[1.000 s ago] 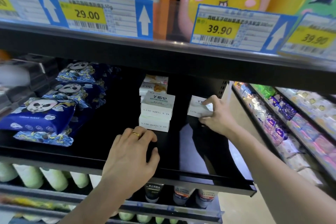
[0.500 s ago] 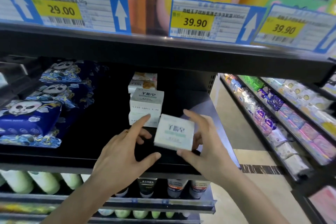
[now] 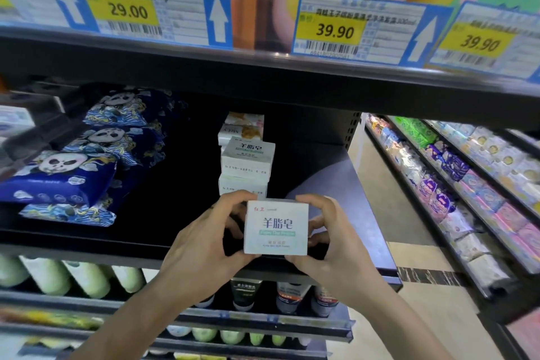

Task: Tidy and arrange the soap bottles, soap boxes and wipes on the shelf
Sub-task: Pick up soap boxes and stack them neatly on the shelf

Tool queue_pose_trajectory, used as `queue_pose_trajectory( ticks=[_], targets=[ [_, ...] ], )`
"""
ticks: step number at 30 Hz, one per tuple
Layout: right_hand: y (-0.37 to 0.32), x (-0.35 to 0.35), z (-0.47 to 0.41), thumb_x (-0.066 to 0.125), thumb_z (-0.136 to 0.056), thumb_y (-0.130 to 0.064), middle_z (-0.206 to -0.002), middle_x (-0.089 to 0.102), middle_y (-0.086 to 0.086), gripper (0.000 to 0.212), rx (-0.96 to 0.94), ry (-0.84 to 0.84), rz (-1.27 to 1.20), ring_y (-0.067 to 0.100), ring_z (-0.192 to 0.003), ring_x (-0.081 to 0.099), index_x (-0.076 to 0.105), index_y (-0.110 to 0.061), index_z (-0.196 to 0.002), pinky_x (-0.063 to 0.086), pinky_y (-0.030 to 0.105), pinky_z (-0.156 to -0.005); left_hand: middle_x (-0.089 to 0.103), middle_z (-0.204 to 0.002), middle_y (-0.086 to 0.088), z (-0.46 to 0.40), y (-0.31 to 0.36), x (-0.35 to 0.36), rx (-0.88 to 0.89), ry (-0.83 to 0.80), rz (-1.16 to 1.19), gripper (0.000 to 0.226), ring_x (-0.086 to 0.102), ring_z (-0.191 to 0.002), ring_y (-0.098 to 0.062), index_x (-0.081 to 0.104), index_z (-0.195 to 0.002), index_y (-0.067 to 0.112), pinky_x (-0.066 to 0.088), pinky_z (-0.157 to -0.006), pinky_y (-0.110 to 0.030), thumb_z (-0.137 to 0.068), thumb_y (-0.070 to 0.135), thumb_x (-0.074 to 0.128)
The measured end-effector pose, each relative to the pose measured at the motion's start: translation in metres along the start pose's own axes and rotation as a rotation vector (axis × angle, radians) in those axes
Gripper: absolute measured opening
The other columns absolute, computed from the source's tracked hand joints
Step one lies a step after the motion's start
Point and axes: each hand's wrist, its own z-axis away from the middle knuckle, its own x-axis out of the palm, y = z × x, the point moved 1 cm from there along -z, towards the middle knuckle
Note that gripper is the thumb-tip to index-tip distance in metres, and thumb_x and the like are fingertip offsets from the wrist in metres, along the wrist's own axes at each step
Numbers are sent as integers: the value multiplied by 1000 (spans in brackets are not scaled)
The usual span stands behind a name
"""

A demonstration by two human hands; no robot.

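White and square, the soap box [image 3: 276,226] is showing dark letters and a green stripe on its front. It is sitting up straight, in the air, just near the front edge of the black shelf [image 3: 87,238]. The left hand [image 3: 201,245] is pinching its left side, and the right hand [image 3: 330,245] is pinching its right side, with fingers curling over the top and thumbs underneath. Farther back, more soap boxes [image 3: 247,164] are sitting in a stack. Blue wipes packs [image 3: 58,181] are lying on the left.
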Motion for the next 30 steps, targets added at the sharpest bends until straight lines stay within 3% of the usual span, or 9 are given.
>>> queue_pose_trajectory(
  ticks=[6,11,19,24,28,30],
  targets=[
    [-1,-3,2,89,-79,-16,-129,55,-21,82,52,-20,-93,18,-101,64,44,-64,-129,57,29,-87,56,-121,27,0,0,-2,-21,-22,48,85,60,-108,-3,32,-135,60,47,-86,-23,-77,41,90],
    [-4,-6,2,84,-80,-24,-134,58,-15,72,64,-69,-144,19,-103,65,49,-53,-136,56,40,-93,61,-125,22,-3,-2,-7,-61,-77,177,83,62,-108,-7,40,-138,57,43,-91,-27,-76,36,91],
    [-5,-5,3,80,-83,-42,-135,60,-13,67,64,-100,-135,20,-104,66,49,-49,-142,54,44,-95,62,-134,24,-6,-6,-13,-118,-128,265,78,60,-118,-5,47,-136,54,43,-93,-28,-76,36,93],
    [-6,-4,3,79,-81,-46,-134,59,-14,69,87,-96,-149,19,-102,65,47,-54,-142,54,41,-94,63,-133,24,-6,-5,-14,-132,-145,281,72,58,-116,-7,51,-135,49,40,-81,-8,-77,35,91],
    [-4,-4,5,85,-85,-23,-142,54,-18,91,71,-93,-128,19,-105,63,32,-52,-154,53,31,-94,64,-133,20,-8,-7,-15,-154,-164,376,68,58,-118,-8,52,-136,51,42,-83,-17,-78,50,89],
    [-5,-4,5,84,-86,-13,-145,51,-21,101,67,-97,-115,18,-108,62,26,-60,-153,51,24,-94,64,-134,19,-8,-8,-15,-163,-167,392,70,58,-119,-8,52,-137,52,43,-84,-22,-75,60,83]
  ],
)
